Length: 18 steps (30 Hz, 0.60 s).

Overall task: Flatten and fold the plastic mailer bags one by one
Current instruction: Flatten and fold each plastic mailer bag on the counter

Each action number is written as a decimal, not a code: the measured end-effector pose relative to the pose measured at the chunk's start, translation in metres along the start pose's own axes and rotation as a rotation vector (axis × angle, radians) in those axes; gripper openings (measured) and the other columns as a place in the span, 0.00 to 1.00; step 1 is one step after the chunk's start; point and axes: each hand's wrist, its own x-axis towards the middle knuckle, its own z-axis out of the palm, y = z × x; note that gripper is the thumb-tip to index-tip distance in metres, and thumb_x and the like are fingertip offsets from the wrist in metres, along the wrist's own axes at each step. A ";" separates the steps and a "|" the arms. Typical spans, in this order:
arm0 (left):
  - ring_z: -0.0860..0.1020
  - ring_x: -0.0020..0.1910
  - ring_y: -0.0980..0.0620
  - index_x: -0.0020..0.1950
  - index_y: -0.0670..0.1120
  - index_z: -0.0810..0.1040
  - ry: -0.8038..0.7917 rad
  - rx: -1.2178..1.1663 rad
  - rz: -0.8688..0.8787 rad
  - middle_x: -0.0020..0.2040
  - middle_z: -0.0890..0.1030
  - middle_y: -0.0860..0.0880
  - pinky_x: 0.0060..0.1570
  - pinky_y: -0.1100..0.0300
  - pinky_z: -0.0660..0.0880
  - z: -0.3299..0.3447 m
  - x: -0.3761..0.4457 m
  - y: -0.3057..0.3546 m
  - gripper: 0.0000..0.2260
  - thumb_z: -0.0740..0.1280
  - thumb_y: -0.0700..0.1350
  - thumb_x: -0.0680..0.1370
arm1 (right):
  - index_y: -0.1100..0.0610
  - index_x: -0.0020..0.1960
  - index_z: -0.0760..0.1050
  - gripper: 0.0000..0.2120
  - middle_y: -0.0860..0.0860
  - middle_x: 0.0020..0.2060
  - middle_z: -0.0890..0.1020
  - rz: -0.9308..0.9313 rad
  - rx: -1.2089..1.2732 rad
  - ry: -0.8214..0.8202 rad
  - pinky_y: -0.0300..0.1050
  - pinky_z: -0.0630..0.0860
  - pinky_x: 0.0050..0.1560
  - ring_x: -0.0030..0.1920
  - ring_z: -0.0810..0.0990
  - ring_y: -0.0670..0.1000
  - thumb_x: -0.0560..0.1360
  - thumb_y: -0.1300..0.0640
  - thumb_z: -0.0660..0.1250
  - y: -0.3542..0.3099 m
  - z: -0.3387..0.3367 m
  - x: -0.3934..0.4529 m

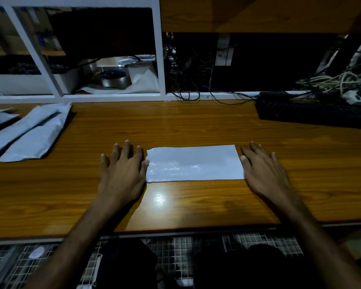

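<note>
A folded white mailer bag (194, 163) lies flat on the wooden table (175, 126), near the middle and a little toward the near edge. Its long axis runs left to right, almost parallel to the table's near edge; the short ends face the two hands. The far half is matte, while the near half is glossy and catches the light — a slightly crinkled strip runs along that side.

The left hand (123, 170) rests palm down on the table just beside the bag's left end, fingers straight and spread wide, pointing to the far side; the thumb tip touches the left edge of the bag. The right hand (265, 172) lies palm down at the bag's right end, fingers straight and loosely spread, angled far-left, with the thumb against the right edge. Neither hand grips anything.

At the far left of the table lies a group of other mailer bags (29, 134), long and narrow, overlapping, their long axes slanting from near-left to far-right. A black keyboard (313, 113) sits at the far right, with a tangle of cables (329, 82) behind it. A white metal frame (158, 51) stands along the far edge — dim clutter shows behind it.
</note>
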 end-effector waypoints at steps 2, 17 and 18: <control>0.54 0.83 0.39 0.80 0.50 0.66 0.074 -0.053 -0.003 0.83 0.60 0.44 0.78 0.33 0.54 -0.004 -0.004 0.004 0.26 0.50 0.60 0.86 | 0.55 0.78 0.68 0.22 0.56 0.80 0.64 0.001 0.033 0.070 0.61 0.51 0.80 0.80 0.61 0.57 0.87 0.50 0.53 -0.002 -0.001 -0.002; 0.74 0.66 0.40 0.60 0.43 0.80 0.164 -0.185 0.188 0.63 0.80 0.43 0.69 0.42 0.71 0.029 0.065 0.116 0.16 0.56 0.50 0.85 | 0.56 0.67 0.76 0.21 0.55 0.73 0.74 -0.215 0.032 0.053 0.61 0.56 0.78 0.75 0.69 0.57 0.86 0.49 0.50 -0.103 0.035 0.053; 0.73 0.68 0.40 0.62 0.43 0.79 0.157 -0.169 0.191 0.65 0.79 0.42 0.70 0.42 0.69 0.033 0.066 0.116 0.18 0.55 0.50 0.86 | 0.56 0.68 0.76 0.22 0.56 0.75 0.72 -0.209 0.019 0.048 0.61 0.56 0.79 0.77 0.67 0.57 0.87 0.48 0.49 -0.102 0.038 0.053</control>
